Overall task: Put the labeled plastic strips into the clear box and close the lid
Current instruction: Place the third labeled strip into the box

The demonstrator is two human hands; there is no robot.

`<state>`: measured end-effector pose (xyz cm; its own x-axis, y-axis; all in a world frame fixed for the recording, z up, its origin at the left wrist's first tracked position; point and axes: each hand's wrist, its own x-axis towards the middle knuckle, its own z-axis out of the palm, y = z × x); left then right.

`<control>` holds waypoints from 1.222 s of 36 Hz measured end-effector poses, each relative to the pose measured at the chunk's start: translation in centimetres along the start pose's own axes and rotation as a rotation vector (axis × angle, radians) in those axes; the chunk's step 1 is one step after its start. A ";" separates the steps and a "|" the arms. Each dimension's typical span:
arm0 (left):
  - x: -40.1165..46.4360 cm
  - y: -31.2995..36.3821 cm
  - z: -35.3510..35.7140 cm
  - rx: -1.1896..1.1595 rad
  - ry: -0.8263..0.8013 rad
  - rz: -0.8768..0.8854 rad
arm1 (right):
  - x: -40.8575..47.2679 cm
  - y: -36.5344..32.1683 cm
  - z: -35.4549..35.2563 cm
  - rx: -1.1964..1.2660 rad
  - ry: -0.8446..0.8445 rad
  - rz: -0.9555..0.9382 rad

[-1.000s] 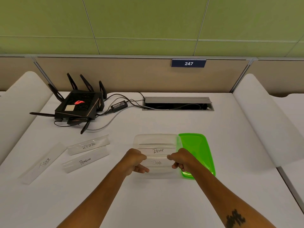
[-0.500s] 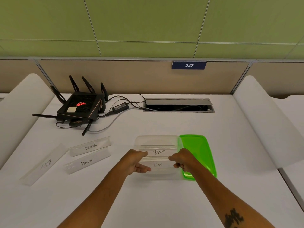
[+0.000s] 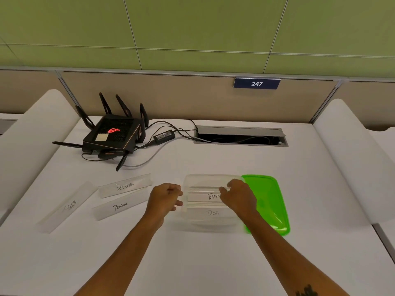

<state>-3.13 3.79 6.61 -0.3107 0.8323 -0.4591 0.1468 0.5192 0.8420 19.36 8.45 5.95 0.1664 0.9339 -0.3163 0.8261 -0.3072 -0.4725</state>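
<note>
The clear box (image 3: 210,176) sits on the white table just ahead of me. Two labeled strips lie inside it, BEAR (image 3: 203,197) and nearer me DOG (image 3: 212,213). My right hand (image 3: 240,196) reaches over the box's right side and pinches the right end of the BEAR strip. My left hand (image 3: 165,197) is loosely curled just outside the box's left wall and holds nothing. The green lid (image 3: 270,201) lies flat against the box's right side. Left of the box lie the ZEBRA (image 3: 125,186), PENGUIN (image 3: 120,206) and TIGER (image 3: 68,207) strips.
A black router (image 3: 113,135) with antennas, its power adapter (image 3: 164,136) and cables sit at the back left. A cable slot (image 3: 240,136) is set in the table at the back. White curved dividers (image 3: 354,159) flank the desk.
Both hands have let go of the DOG strip, which now lies in the box. My right hand moved up to the BEAR strip and my left hand drew back outside the box's left wall.
</note>
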 end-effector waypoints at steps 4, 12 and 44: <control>0.4 -1.5 -2.8 -0.012 0.088 0.041 | -1.0 -2.8 1.5 0.143 0.020 -0.149; 2.3 -6.4 -9.9 0.008 0.291 -0.027 | -3.4 -9.4 6.8 0.290 -0.143 -0.436; 6.5 -16.2 -21.2 -0.168 0.372 -0.095 | -2.9 -18.1 20.1 0.462 -0.329 -0.120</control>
<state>-27.49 -3.31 -4.02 -0.6377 0.6396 -0.4292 -0.0443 0.5257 0.8495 -6.90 7.60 -1.12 -0.1507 0.8839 -0.4427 0.4961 -0.3197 -0.8072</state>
